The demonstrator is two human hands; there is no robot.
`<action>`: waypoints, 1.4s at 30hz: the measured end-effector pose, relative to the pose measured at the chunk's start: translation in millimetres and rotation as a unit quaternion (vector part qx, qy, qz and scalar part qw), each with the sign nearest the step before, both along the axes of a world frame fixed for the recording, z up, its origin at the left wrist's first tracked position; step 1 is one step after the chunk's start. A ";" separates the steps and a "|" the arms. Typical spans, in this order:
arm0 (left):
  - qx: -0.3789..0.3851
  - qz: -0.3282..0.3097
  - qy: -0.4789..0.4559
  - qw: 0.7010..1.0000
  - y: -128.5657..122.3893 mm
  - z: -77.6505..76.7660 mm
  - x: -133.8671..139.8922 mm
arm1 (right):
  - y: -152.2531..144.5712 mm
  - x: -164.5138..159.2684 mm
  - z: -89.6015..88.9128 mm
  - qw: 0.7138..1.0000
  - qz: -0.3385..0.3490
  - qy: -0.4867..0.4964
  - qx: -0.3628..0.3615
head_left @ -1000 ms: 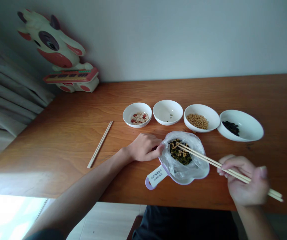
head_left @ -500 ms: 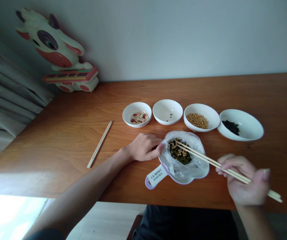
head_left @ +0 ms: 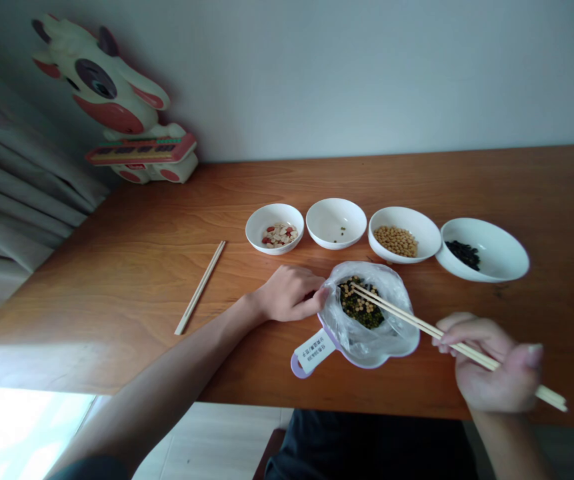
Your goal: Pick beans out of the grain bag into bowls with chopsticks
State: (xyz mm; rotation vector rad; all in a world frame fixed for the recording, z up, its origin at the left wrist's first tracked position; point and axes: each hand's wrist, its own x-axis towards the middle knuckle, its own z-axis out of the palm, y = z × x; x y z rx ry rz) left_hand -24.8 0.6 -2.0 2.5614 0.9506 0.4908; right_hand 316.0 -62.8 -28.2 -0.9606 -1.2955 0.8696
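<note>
My right hand (head_left: 491, 363) holds a pair of wooden chopsticks (head_left: 407, 316), whose tips rest among mixed beans (head_left: 364, 308), dark green and yellow. These beans lie in a clear plastic bag (head_left: 397, 337) lining a purple-rimmed dish (head_left: 371, 365) with a labelled handle (head_left: 314, 352). My left hand (head_left: 291, 293) pinches the dish's left rim, bag edge included. Behind the dish stand white bowls: one with pale and red slices (head_left: 275, 248), one with a few green beans (head_left: 334, 208), one with yellow soybeans (head_left: 395, 241), and one with black beans (head_left: 463, 255).
A second pair of chopsticks (head_left: 200, 288) lies on the wooden table (head_left: 131, 287) left of my forearm. At the back left, a cow-shaped toy keyboard (head_left: 141, 150) leans near the wall. A grey curtain (head_left: 17, 187) hangs beyond the table's left edge.
The chopsticks have shifted very slightly, their rear ends a little lower and farther right. My left hand and the dish stay in place.
</note>
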 end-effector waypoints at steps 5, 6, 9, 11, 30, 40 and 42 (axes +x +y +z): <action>0.002 0.001 0.001 1.000 0.1 -0.3 0.0 | 2.5 1.5 5.3 0.999 0.005 0.009 -0.035; 0.003 0.001 0.001 1.000 0.1 -0.5 0.0 | 3.8 1.6 6.7 0.999 0.004 0.013 -0.047; 0.005 0.000 0.000 1.000 -0.1 -1.1 -0.1 | 7.6 1.7 9.3 0.997 -0.002 0.023 -0.074; 0.004 0.001 -0.001 1.000 -0.1 -1.7 -0.1 | 9.0 1.3 9.3 0.996 -0.009 0.025 -0.084; -0.003 -0.002 -0.001 1.000 0.4 -1.4 -0.2 | 8.3 2.6 4.8 0.993 -0.052 0.042 -0.097; -0.003 -0.003 -0.001 1.000 0.6 -1.8 -0.2 | 6.1 4.0 7.0 0.995 -0.046 0.059 -0.072; -0.001 -0.003 0.002 1.000 0.5 -2.0 -0.2 | 5.4 4.8 7.1 0.995 -0.047 0.061 -0.069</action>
